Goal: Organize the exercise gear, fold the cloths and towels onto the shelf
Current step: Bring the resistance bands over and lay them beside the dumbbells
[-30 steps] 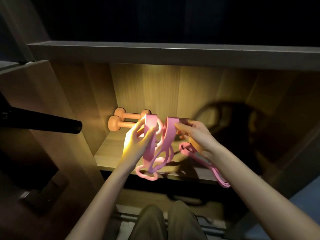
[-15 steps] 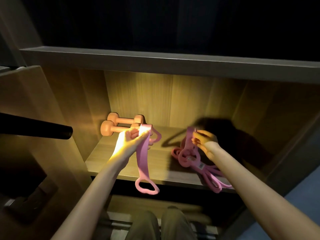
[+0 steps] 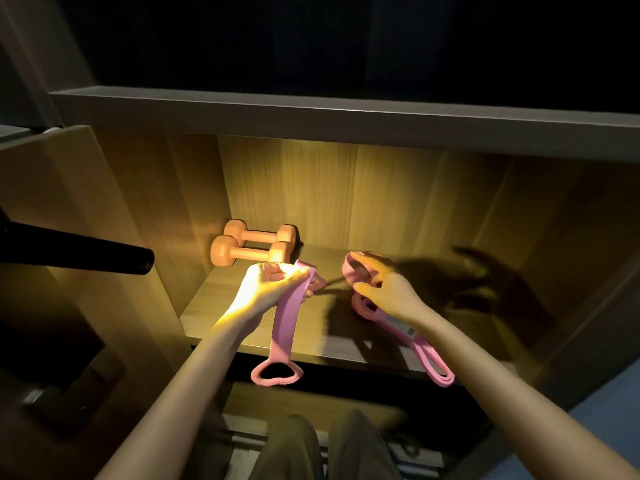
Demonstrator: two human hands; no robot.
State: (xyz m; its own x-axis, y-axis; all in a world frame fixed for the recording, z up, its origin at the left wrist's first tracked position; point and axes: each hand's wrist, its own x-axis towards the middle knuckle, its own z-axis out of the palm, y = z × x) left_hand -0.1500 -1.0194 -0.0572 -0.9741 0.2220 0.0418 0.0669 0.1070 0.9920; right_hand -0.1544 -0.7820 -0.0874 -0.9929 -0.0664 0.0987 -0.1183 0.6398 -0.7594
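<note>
While the left hand [image 3: 273, 289] is gripping, fingers curled, a flat pink loop-ended strap [image 3: 284, 327] dangling past the edge of the wooden shelf [image 3: 221, 299], the right hand [image 3: 384, 289] is pinching pink coiled rubber bands [image 3: 415, 344] lying on it; two orange dumbbells [image 3: 252, 251] are sitting behind.

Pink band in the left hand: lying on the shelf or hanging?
Hanging. The left hand grips the pink band at its top; its loop end dangles past the front edge of the shelf.

Left forearm [image 3: 194, 372] and right forearm [image 3: 485, 362] are bare right to the frame edge. Loose olive-khaki trousers [image 3: 294, 448], kinda creased over the knees.
</note>
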